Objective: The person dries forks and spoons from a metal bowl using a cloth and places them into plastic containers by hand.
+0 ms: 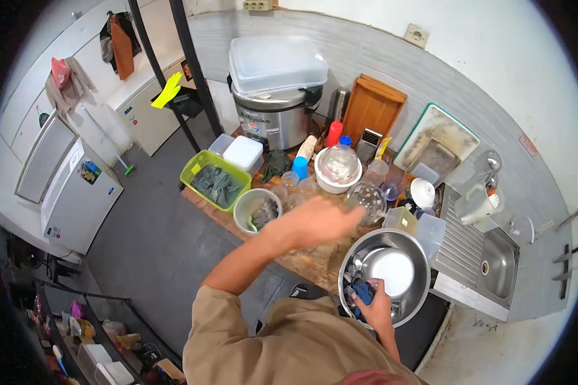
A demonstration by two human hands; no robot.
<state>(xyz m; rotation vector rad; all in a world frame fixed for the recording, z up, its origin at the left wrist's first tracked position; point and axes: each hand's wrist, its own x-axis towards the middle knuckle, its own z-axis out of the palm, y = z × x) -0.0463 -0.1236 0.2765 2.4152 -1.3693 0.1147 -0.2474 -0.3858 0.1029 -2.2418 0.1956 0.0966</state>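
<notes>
My left hand (334,221) reaches across the wooden table, smeared by motion, so its fingers do not show clearly. Beside it is a clear, dotted dome-shaped lid or bowl (367,200); I cannot tell whether the two touch. Over the left part of a large steel basin (421,263), my right hand (380,309) is closed around a dark blue cloth (364,293). Metal cutlery (349,292) lies right by that cloth, partly hidden by the hand. Inside the basin rests a round white dish or lid (392,272).
On the table are a white bucket (241,221), a green bin (196,191) of dark cloth, a white bowl (332,187) with a clear dome, several clear cups and a large cooker (282,125). The sink (499,266) lies right of the basin.
</notes>
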